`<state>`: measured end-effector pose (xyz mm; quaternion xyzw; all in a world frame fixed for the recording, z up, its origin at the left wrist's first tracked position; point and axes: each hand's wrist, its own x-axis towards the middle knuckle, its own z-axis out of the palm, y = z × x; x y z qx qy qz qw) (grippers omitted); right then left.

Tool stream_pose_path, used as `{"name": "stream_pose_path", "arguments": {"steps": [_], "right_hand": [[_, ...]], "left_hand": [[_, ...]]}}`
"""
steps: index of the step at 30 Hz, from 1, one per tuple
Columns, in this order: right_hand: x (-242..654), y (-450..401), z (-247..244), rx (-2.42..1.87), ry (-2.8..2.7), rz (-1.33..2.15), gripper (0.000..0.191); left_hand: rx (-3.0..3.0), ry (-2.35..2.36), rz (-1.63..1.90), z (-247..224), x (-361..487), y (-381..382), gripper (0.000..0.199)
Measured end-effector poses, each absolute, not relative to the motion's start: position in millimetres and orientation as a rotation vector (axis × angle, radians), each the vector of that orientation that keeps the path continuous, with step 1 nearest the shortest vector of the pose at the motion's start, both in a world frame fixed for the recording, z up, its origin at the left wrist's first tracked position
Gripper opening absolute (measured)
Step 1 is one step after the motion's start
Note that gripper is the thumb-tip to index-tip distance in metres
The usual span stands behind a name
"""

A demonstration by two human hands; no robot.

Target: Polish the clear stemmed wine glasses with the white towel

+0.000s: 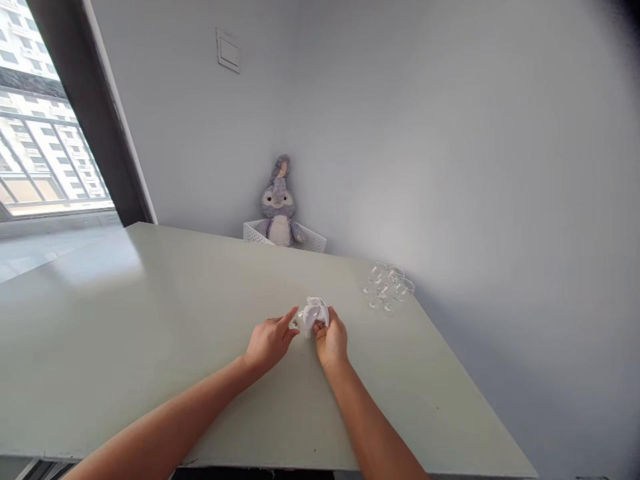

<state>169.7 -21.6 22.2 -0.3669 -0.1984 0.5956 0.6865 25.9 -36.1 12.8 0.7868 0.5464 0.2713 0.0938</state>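
Note:
Above the middle of the table, my right hand is closed around a white cloth, bunched up at the fingertips. My left hand pinches a small clear glass between finger and thumb, just left of the cloth. Only a shiny bit of that glass shows; the rest seems wrapped in the cloth, and its full shape is hidden. Farther right, near the table's edge by the wall, several small stemmed glasses stand in a tight cluster, apart from both hands.
The pale table has its right edge by the grey wall. Beyond its far edge, a purple plush rabbit sits in a white perforated basket. A light switch is on the wall; a window is at left.

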Motion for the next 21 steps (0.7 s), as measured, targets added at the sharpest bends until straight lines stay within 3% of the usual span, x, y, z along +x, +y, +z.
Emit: {"name": "stream_pose_path", "arguments": {"steps": [8, 14, 21], "right_hand": [[145, -43, 27, -0.698, -0.746, 1.459, 0.026], [137, -51, 19, -0.795, -0.979, 1.365, 0.033], [140, -48, 20, -0.841, -1.052, 1.375, 0.033]], "left_hand": [[2.215, 1.676, 0.965, 14, 29, -36, 0.047], [2.348, 1.606, 1.216, 7, 41, -39, 0.069], [2.228, 1.538, 1.092, 6, 49, -51, 0.082]]}}
